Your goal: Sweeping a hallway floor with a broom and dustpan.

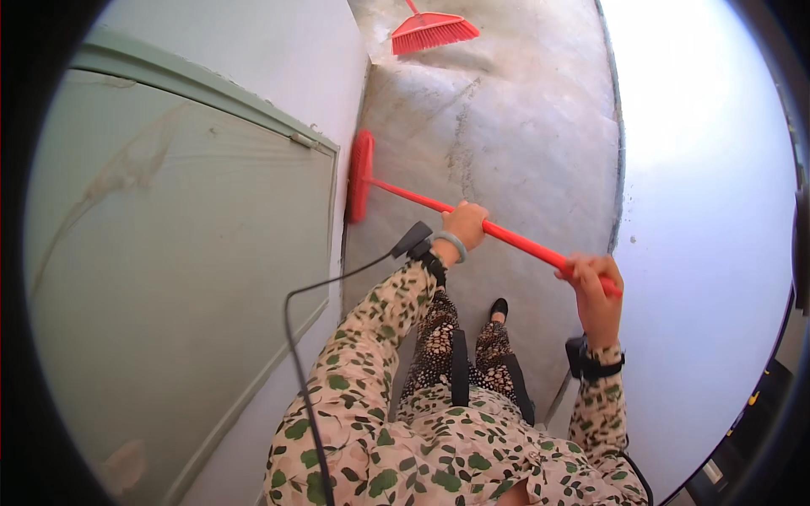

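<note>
A red broom (523,243) slants across the middle of the view. My left hand (465,226) grips its handle partway along, with a pale bangle on the wrist. Near the handle's top end, at the right, my right hand (593,288) is closed around it. The red broom head (361,177) is at the floor's left edge, beside the wall and the green door. A line of dark dirt (462,139) runs along the grey floor beyond my left hand. Both wrists wear black straps with devices, and a black cable hangs from the left one.
A second red broom (433,33) lies or stands on the floor at the top; its holder, if any, is out of view. A pale green door (209,253) covers the left side, and a white wall (702,221) bounds the floor at right. My feet are below.
</note>
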Demonstrator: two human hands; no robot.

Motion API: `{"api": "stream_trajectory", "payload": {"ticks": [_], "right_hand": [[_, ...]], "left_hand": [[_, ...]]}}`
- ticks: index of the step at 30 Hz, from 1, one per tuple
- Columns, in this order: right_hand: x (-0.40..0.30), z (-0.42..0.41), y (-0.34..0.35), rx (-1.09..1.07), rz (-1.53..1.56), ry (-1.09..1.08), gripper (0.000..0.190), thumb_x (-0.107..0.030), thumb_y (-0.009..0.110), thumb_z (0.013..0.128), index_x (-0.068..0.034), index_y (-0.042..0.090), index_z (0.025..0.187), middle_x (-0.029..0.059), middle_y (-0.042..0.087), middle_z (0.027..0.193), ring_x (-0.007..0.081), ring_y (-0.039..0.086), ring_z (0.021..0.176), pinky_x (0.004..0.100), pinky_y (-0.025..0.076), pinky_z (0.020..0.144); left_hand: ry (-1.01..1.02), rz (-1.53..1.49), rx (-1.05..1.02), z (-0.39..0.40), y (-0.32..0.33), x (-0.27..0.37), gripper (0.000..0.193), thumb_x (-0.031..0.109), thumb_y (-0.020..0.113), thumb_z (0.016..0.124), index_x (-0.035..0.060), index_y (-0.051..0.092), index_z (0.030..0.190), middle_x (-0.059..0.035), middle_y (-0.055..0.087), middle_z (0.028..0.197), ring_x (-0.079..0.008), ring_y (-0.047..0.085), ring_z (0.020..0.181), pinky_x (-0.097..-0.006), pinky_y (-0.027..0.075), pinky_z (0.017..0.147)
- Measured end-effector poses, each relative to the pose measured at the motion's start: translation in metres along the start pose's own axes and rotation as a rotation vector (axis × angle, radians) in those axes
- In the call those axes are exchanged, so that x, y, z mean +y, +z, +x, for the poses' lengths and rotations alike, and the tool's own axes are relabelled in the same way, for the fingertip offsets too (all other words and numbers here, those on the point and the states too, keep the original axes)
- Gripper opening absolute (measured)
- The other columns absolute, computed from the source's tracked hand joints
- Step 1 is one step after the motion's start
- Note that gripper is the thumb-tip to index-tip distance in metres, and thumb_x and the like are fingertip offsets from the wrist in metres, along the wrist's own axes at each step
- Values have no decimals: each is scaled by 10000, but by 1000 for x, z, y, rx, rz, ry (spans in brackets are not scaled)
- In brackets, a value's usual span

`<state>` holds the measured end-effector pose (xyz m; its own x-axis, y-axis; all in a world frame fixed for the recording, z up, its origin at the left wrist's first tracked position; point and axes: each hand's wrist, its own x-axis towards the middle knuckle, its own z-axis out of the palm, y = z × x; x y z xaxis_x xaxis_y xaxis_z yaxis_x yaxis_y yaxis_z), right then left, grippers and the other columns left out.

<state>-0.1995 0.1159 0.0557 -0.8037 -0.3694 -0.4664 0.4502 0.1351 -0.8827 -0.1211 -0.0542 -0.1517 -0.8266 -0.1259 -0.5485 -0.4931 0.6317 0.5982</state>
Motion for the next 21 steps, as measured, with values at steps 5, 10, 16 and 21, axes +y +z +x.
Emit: {"api": "stream_trajectory", "payload": {"ticks": [5,10,16,21], "right_hand": [[-16,24,24,59,-110,72,165,-53,532,875,-4,468,731,86,564,848,130,557,796,327,532,765],[-52,37,48,-186,-433,-302,155,31,543,817,-2,441,705,71,529,797,153,522,759,270,435,716],[-128,27,10,-377,-472,-440,173,93,523,709,-23,411,645,67,475,682,205,505,786,323,437,698],[-149,34,-28,-283,-180,-210,190,61,492,726,-47,391,607,53,482,654,209,508,750,377,481,689]], "left_hand": [[218,-50,96,63,33,-11,90,182,605,691,93,607,701,-130,621,783,-335,587,815,-463,456,638],[494,-334,603,116,-14,18,159,113,603,701,50,498,599,-153,542,644,-358,531,683,-419,427,620],[570,-427,610,78,-74,98,212,71,633,675,21,448,585,-147,486,640,-341,476,669,-405,396,611],[223,-335,533,26,-48,123,187,111,650,684,49,485,620,-122,511,654,-332,488,709,-420,403,626]]}}
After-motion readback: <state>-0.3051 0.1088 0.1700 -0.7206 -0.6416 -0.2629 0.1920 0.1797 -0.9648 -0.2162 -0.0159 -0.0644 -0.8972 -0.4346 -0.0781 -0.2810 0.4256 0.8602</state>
